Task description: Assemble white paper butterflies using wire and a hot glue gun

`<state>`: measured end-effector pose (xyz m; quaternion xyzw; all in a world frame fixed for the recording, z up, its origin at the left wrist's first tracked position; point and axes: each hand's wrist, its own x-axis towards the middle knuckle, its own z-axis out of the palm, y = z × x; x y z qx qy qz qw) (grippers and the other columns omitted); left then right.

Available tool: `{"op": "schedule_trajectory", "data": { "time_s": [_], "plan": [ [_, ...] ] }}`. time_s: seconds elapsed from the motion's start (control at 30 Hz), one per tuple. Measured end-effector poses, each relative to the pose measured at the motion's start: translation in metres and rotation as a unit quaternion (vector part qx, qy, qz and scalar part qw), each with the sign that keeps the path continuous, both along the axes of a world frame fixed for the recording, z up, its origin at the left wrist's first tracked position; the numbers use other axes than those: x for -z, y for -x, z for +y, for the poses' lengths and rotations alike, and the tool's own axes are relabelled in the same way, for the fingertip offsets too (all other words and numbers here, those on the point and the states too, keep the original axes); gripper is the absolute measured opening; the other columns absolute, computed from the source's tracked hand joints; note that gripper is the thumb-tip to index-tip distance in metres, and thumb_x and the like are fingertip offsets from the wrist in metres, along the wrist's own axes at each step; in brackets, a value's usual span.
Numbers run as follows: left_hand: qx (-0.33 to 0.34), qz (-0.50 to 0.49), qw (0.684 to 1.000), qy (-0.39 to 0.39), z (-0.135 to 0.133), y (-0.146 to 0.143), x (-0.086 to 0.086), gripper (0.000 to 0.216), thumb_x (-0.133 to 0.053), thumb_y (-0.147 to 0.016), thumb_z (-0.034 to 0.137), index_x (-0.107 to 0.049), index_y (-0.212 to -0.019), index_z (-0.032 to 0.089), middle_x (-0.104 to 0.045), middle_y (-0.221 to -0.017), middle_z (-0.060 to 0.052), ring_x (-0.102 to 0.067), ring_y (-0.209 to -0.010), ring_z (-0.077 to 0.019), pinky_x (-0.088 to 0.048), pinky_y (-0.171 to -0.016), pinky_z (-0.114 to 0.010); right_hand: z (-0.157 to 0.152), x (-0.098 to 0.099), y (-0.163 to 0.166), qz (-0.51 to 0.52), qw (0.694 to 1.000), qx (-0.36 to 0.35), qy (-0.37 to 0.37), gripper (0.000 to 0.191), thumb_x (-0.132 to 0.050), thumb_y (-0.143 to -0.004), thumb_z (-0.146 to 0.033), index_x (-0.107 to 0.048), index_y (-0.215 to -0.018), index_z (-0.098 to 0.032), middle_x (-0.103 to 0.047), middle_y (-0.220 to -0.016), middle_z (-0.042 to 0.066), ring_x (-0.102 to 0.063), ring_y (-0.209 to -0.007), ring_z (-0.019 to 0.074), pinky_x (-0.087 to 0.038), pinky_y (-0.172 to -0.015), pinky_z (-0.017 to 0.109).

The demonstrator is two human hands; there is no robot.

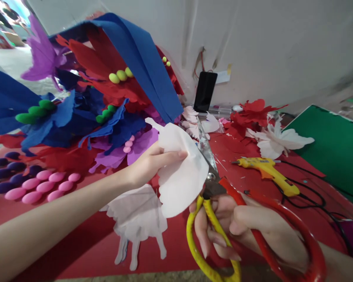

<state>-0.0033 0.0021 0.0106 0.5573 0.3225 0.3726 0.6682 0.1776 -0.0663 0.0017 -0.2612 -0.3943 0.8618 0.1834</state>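
My left hand [151, 163] pinches a white paper petal piece [181, 172] and holds it up above the red table [85, 243]. My right hand [238, 229] grips large scissors [214, 184] with one yellow and one red handle loop. The scissor blades run up behind the right edge of the white piece. A second white cut paper shape [137, 217] lies on the red surface just below my left hand.
Big blue, red and purple paper flowers [100, 90] pile up at the left, with pink and purple foam ovals [38, 186] beside them. A yellow glue gun [270, 172] with black cord, a propped phone [205, 91], white and red flowers [270, 133] and a green sheet [335, 145] lie to the right.
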Motion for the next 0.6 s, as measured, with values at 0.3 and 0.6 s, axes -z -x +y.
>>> {"op": "schedule_trajectory", "data": {
  "time_s": [0.3,0.6],
  "plan": [
    [0.004,0.02,1.0,-0.021,0.002,-0.002,0.008,0.015,-0.06,-0.069,0.027,-0.061,-0.064,0.013,-0.062,-0.057,0.001,-0.057,-0.051,-0.01,-0.043,-0.047,-0.017,0.0,0.002,0.001,0.007,0.996,0.083,0.027,0.038,-0.054,-0.075,-0.059,-0.055,-0.078,-0.021,-0.054,-0.05,-0.004,-0.031,-0.032,0.003,-0.026,-0.031,0.013],
    [0.021,0.068,0.997,-0.038,0.004,0.0,0.012,0.022,-0.062,-0.068,0.032,-0.06,-0.057,0.014,-0.061,-0.054,0.001,-0.058,-0.053,-0.0108,-0.043,-0.05,-0.019,0.023,-0.032,-0.023,-0.239,0.892,0.27,-0.271,0.046,-0.045,-0.075,-0.067,-0.049,-0.071,-0.021,-0.04,-0.04,-0.005,-0.028,-0.028,0.0062,-0.022,-0.027,0.018]
  ]
}}
